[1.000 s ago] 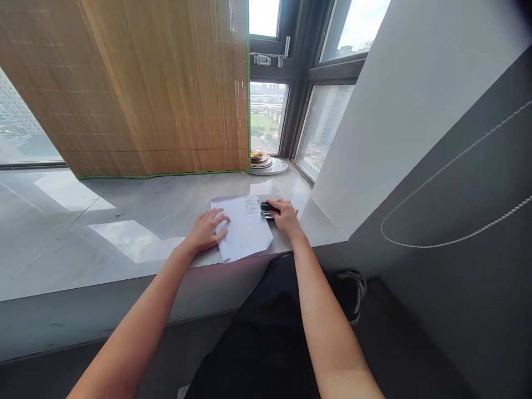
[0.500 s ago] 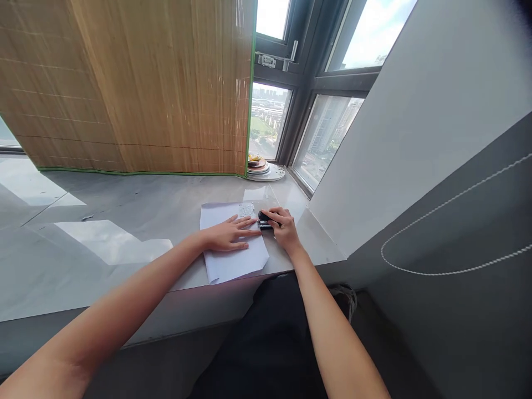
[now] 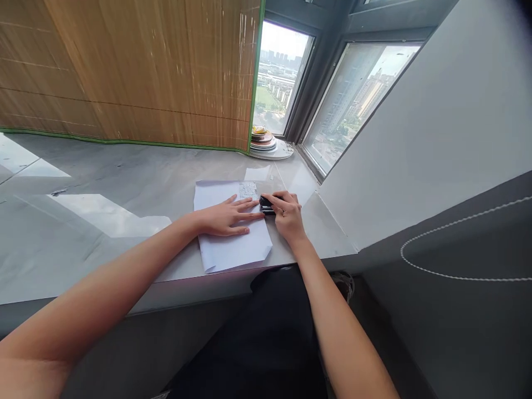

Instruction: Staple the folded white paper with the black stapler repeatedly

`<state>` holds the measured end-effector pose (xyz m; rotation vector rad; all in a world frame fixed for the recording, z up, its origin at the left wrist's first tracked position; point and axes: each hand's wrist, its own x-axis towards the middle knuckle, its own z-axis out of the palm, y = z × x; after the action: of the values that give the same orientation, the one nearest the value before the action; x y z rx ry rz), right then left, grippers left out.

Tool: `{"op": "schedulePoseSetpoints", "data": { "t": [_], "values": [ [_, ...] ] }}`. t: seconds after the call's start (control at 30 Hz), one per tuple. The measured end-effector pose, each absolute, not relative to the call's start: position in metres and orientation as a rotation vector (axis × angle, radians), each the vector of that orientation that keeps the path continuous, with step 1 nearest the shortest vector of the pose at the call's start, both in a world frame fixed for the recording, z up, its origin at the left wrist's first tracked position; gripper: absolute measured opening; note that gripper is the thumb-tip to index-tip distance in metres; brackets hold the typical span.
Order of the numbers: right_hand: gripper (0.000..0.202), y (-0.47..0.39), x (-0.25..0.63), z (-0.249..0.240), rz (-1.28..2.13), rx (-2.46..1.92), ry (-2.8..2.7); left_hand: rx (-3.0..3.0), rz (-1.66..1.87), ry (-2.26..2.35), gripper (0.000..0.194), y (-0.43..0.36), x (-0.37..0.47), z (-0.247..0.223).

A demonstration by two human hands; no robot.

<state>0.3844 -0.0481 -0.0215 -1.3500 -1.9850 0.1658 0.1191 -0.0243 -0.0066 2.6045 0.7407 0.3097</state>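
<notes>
White paper sheets (image 3: 236,252) lie on the pale windowsill, a lower corner slightly curled. Flat across them rests my left hand (image 3: 226,216), its fingers spread and pointing right, pressing on the paper. My right hand (image 3: 288,216) is closed around a black stapler (image 3: 266,204), whose front end meets the right edge of the sheets beside my left fingertips. Whether its jaws are pressed together I cannot tell. Above my left fingers a small patterned piece (image 3: 248,190), clear or printed, lies at the top right of the paper.
Stacked plates (image 3: 264,145) stand in the window corner behind the paper. A bamboo blind (image 3: 145,72) hangs down to the sill (image 3: 83,221) at the back left. To the right is a white slanted wall (image 3: 394,138), with a looped bead chain (image 3: 405,238) hanging by it.
The camera view has tilted down and shifted, so the scene sits higher in the picture. Both hands, the stapler and the paper keep nearly the same places relative to each other.
</notes>
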Motion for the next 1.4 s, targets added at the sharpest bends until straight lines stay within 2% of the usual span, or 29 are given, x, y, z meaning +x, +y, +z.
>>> {"op": "schedulePoseSetpoints", "data": {
  "t": [0.53,1.07,1.23,1.4],
  "values": [
    [0.063,-0.051,0.380,-0.020,0.164,-1.419,-1.993,2.648,0.234,0.754,0.060,-0.026,0.119,-0.004],
    [0.069,-0.065,0.372,-0.013,-0.176,-1.546,-2.251,2.794,0.065,0.742,0.067,-0.024,0.117,-0.001],
    [0.078,-0.063,0.381,-0.014,-0.137,-1.657,-2.069,2.797,0.063,0.754,0.068,-0.025,0.117,0.000],
    [0.074,-0.058,0.389,-0.014,-0.041,-1.835,-1.644,2.764,0.048,0.769,0.076,-0.025,0.120,0.000]
  ]
}}
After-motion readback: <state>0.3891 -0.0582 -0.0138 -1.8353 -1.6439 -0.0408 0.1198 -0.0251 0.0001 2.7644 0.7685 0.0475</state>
